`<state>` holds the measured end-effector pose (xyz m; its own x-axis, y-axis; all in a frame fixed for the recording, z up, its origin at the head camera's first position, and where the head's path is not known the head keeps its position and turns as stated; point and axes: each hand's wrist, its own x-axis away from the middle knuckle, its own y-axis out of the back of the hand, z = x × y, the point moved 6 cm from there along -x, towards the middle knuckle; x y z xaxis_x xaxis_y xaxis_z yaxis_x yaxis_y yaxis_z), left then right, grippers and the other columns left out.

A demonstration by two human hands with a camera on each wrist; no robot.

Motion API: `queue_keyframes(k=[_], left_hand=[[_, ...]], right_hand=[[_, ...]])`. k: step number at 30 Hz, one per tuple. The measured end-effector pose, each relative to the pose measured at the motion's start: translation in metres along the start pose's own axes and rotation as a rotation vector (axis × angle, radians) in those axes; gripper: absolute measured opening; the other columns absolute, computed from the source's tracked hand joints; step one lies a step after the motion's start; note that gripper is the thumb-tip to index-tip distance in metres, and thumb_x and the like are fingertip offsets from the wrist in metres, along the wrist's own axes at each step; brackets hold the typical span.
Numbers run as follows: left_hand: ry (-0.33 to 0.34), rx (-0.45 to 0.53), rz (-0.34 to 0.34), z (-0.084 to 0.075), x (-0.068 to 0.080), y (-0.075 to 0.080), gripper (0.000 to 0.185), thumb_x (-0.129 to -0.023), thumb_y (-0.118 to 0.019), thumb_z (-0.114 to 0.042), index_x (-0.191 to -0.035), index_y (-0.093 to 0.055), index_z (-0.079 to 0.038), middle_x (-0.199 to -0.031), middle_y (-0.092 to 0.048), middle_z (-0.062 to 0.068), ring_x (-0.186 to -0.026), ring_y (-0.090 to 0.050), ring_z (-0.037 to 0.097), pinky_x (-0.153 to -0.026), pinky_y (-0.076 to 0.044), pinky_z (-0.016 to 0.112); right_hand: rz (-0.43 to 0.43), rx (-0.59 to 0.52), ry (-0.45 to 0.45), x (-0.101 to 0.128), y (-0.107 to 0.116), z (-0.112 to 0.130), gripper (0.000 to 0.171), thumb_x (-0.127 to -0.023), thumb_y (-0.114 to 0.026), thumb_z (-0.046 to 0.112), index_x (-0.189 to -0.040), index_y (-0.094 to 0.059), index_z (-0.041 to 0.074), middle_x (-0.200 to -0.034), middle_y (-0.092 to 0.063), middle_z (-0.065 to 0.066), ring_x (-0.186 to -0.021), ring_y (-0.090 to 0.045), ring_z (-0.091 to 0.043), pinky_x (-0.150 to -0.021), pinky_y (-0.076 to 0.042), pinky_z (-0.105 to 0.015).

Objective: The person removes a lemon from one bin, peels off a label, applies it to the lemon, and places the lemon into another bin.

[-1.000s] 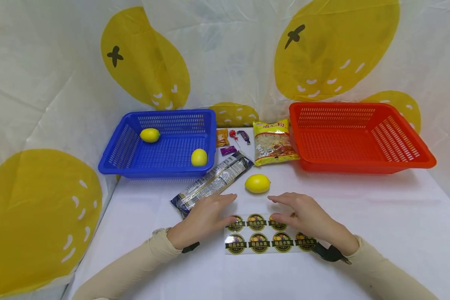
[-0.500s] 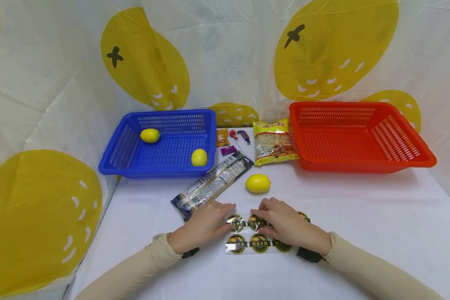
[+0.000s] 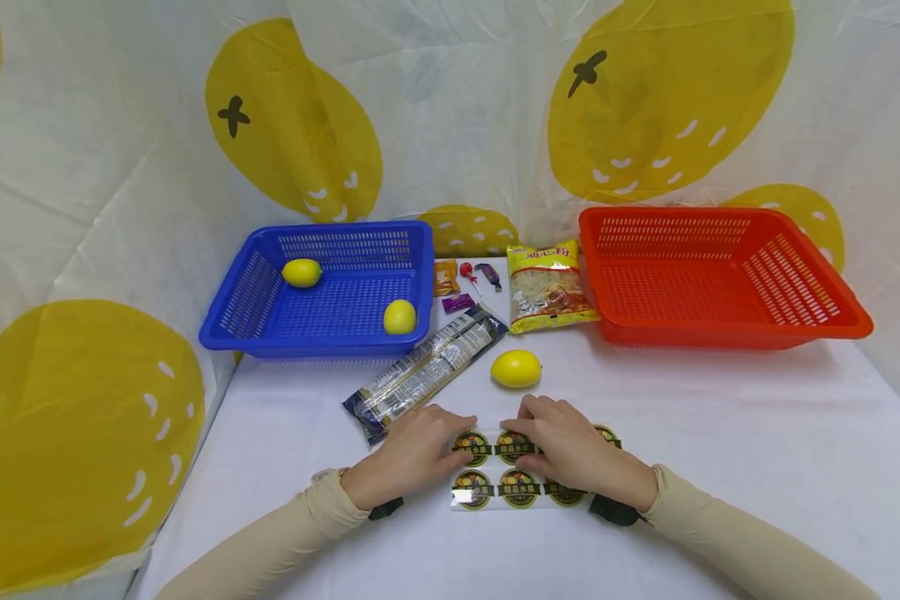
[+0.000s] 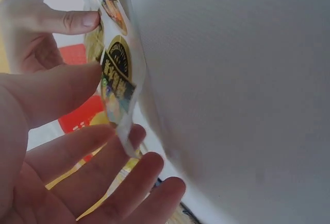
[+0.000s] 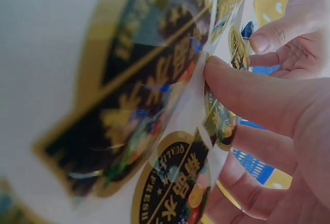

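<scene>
A clear sheet of round black-and-gold stickers (image 3: 517,489) lies flat on the white table in front of me. My left hand (image 3: 418,450) is at its left end, thumb on the upper left sticker and index fingertip near the top corner. In the left wrist view, that end of the sheet (image 4: 117,74) runs between thumb and spread fingers. My right hand (image 3: 566,442) reaches over the sheet's right half and hides some stickers. Its thumb (image 5: 227,74) touches the sheet in the right wrist view, apart from the fingers. Just beyond lies a lemon (image 3: 516,368).
A blue basket (image 3: 307,343) with two lemons stands at back left, a red basket (image 3: 735,333) at back right. Between them are a yellow pasta bag (image 3: 547,287) and several small candies (image 3: 457,302). A long dark packet (image 3: 423,371) lies diagonally beyond my left hand.
My right hand has moved left and slightly nearer, from the sheet's right end to over its middle, then stays. My left hand barely shifts. The lemon and the baskets stay in place.
</scene>
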<state>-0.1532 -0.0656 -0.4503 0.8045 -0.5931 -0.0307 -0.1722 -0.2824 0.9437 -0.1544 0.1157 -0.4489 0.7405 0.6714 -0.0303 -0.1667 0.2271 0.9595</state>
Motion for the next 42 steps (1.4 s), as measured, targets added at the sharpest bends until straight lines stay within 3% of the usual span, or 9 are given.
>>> queue_keyframes(k=[7, 12, 20, 37, 42], left_hand=[[-0.054, 0.002, -0.037, -0.011, -0.006, 0.0, 0.037, -0.095, -0.073, -0.035, -0.129, -0.072, -0.02, -0.122, -0.075, -0.004, -0.11, -0.068, 0.014, -0.086, -0.059, 0.033], [-0.085, -0.032, -0.012, -0.022, -0.016, -0.006, 0.035, -0.097, -0.071, -0.035, -0.129, -0.072, -0.022, -0.122, -0.074, -0.006, -0.109, -0.065, 0.012, -0.079, -0.058, 0.028], [-0.114, -0.05, -0.047, -0.029, -0.026, -0.007, 0.026, -0.097, -0.07, -0.033, -0.121, -0.076, -0.025, -0.107, -0.076, -0.009, -0.091, -0.063, 0.01, -0.063, -0.05, 0.021], [-0.099, -0.104, -0.137, -0.03, -0.04, -0.011, 0.012, -0.092, -0.076, -0.038, -0.099, -0.079, -0.028, -0.089, -0.075, -0.013, -0.077, -0.066, 0.007, -0.056, -0.044, 0.02], [-0.102, -0.11, -0.134, -0.031, -0.041, -0.011, 0.009, -0.091, -0.078, -0.036, -0.095, -0.079, -0.028, -0.086, -0.074, -0.013, -0.074, -0.068, 0.007, -0.055, -0.043, 0.021]], right_hand=[[-0.032, -0.068, -0.017, -0.001, 0.001, -0.003, 0.047, -0.076, -0.091, 0.029, -0.117, -0.076, 0.011, -0.089, -0.058, 0.006, -0.073, -0.044, -0.006, -0.069, -0.039, -0.026], [-0.028, -0.117, -0.042, -0.003, -0.001, -0.006, 0.049, -0.075, -0.092, 0.027, -0.116, -0.075, 0.009, -0.086, -0.057, 0.006, -0.072, -0.045, -0.005, -0.07, -0.042, -0.026], [-0.02, -0.184, -0.075, -0.005, -0.001, -0.01, 0.046, -0.073, -0.094, 0.027, -0.111, -0.075, 0.01, -0.087, -0.061, 0.007, -0.075, -0.05, -0.003, -0.069, -0.047, -0.025], [-0.02, -0.157, -0.106, -0.003, -0.001, -0.016, 0.04, -0.073, -0.093, 0.032, -0.104, -0.076, 0.014, -0.087, -0.063, 0.007, -0.072, -0.049, -0.003, -0.07, -0.044, -0.027], [-0.017, -0.185, -0.147, 0.003, 0.007, -0.026, 0.035, -0.078, -0.09, 0.027, -0.108, -0.076, 0.014, -0.09, -0.066, 0.006, -0.078, -0.06, -0.007, -0.074, -0.049, -0.03]])
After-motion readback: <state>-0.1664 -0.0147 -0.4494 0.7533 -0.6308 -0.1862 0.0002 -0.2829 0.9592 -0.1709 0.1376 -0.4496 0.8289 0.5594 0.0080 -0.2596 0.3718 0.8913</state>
